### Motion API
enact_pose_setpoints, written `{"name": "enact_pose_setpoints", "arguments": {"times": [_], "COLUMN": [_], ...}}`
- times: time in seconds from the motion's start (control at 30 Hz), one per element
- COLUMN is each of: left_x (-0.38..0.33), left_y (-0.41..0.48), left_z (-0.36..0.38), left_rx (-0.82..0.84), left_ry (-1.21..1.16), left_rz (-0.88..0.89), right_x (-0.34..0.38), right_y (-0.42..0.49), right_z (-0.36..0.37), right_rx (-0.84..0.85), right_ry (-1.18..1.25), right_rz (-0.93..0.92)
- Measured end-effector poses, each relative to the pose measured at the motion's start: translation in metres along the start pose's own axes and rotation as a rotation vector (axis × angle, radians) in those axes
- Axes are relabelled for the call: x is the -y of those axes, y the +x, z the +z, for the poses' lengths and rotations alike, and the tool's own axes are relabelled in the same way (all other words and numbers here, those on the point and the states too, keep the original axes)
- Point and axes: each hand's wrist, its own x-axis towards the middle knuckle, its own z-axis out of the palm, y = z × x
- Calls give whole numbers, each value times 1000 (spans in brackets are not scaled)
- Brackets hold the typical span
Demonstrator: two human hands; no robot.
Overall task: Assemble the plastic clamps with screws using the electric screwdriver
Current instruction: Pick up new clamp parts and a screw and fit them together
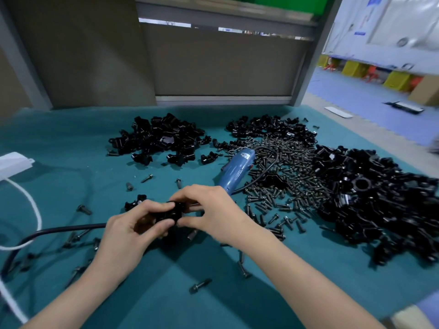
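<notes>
Clamp, a small glossy black plastic piece, is held just above the cloth near the table's middle, pinched between both hands. The left hand grips it from the near side with curled fingers and thumb. The right hand pinches its far end with the fingertips. Its exact shape is blurred and partly hidden by the fingers. A second clamp piece lies just beyond the left hand, and a black cable runs out leftward from under that hand. Loose screws are scattered on the teal cloth around the hands. Beyond the right hand lies the blue screwdriver, resting at the edge of a wide screw heap; a pale label at its far end is too blurred to read. Black clamp piles sit at the back left, back centre and right. A white cord loops at the far left.
</notes>
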Motion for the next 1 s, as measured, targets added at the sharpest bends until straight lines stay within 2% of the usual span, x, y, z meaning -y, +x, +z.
{"name": "enact_pose_setpoints", "arguments": {"times": [0.1,0.17,0.23,0.3,0.4,0.5,0.7,0.9,1.0], "left_x": [3,6,7,8,8,8,6,8,7], "left_y": [-1,0,-1,-1,-1,-1,0,1,-1], "left_z": [-1,-3,-3,-2,0,0,1,0,-1], "left_rx": [-6,-9,-2,8,15,20,-2,-9,-16], "left_ry": [24,37,27,2,-30,-6,63,28,31], "left_rz": [-22,-48,-62,-63,-61,-47,26,-19,-19], "right_x": [1,-6,-22,-49,-99,-122,-140,-144,-128], "right_y": [-10,-17,-21,-24,-35,-46,-40,-42,-39], "right_z": [-17,-44,-80,-121,-164,-171,-154,-158,-161], "right_rx": [-16,-115,-271,-338,-189,-80,-88,-170,-347], "right_ry": [84,67,-128,-404,-773,-998,-1027,-911,-759], "right_rz": [51,88,184,367,725,890,918,966,799]}}
